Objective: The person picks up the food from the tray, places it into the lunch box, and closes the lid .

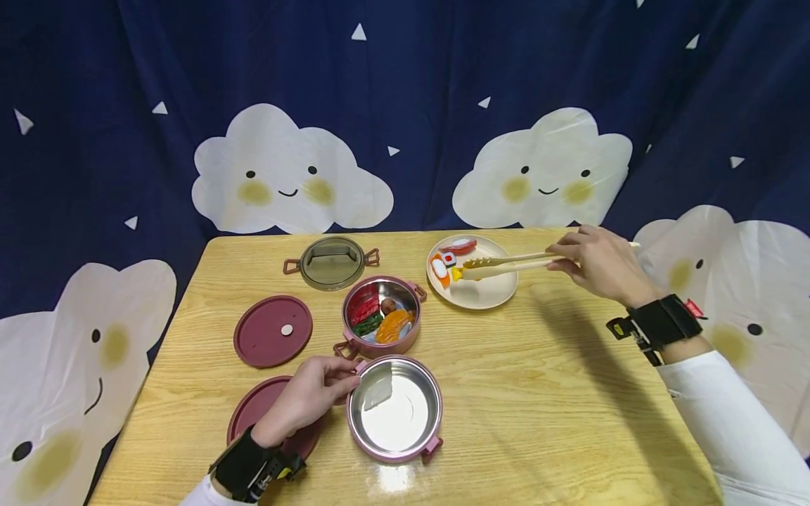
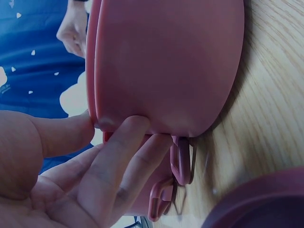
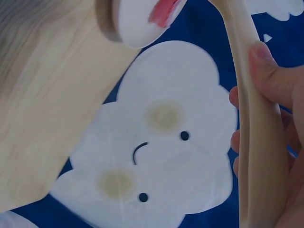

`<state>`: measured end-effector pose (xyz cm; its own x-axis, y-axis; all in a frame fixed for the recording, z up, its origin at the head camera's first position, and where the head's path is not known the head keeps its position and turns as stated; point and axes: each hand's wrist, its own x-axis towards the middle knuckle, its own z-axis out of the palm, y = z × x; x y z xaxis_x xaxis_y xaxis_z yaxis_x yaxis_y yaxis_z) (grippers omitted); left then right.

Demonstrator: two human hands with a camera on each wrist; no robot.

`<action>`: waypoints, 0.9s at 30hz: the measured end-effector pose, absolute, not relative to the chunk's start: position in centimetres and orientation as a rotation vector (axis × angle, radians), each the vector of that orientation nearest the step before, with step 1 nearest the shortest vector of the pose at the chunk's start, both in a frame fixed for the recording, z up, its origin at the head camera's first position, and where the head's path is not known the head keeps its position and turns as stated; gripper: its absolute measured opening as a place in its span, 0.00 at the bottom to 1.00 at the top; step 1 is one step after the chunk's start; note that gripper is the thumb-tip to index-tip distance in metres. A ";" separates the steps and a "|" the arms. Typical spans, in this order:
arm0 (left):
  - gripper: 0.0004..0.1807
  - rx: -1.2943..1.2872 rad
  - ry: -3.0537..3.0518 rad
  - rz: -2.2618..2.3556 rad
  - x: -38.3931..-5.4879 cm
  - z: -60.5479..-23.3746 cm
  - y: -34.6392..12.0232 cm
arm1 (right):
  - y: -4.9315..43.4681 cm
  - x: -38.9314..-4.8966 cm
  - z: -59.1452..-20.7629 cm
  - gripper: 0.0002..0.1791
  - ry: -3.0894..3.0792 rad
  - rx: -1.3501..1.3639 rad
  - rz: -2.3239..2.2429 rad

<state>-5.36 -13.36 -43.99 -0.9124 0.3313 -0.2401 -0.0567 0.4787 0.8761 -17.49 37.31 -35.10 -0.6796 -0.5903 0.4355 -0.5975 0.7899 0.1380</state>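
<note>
My right hand (image 1: 598,260) grips beige tongs (image 1: 515,266), their tips over the cream plate (image 1: 487,299). Beside the tips lies a small yellow piece (image 1: 457,274); whether they pinch it I cannot tell. Toy sushi, including a white-and-orange piece (image 1: 440,270), a roll (image 1: 448,259) and a red-and-white piece (image 1: 458,246), sits on the plate's left side. In the right wrist view, thumb and fingers wrap the tongs' handle (image 3: 263,156). My left hand (image 1: 316,390) holds a pink steel-lined pot (image 1: 395,407) near its upper-left handle, thumb at the rim, fingers against the outer wall (image 2: 171,71).
Behind that pot, a second pink pot (image 1: 414,337) contains red, green, orange and brown toy food. A dark see-through lid (image 1: 332,263) with handles lies at the back. Two maroon round lids (image 1: 262,344) lie on the left; my left forearm partly covers the nearer one.
</note>
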 end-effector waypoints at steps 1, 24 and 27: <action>0.14 0.230 2.353 1.414 -5.4 -44.0 -13.4 | 37.1 -17.2 -34.9 0.13 -2.508 0.896 0.022; 0.15 0.226 2.328 1.435 -5.3 -43.9 -13.4 | 32.7 -10.8 -32.2 0.31 -2.405 1.051 0.049; 0.15 0.229 2.336 1.428 -5.3 -43.9 -13.4 | 32.0 -10.1 -32.1 0.35 -2.389 1.071 0.059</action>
<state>-5.33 -13.40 -43.88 -0.9101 0.3358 -0.2428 -0.0631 0.4668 0.8821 -10.08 32.03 -32.12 -0.5539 -0.6852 0.4729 -0.7079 0.6866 0.1657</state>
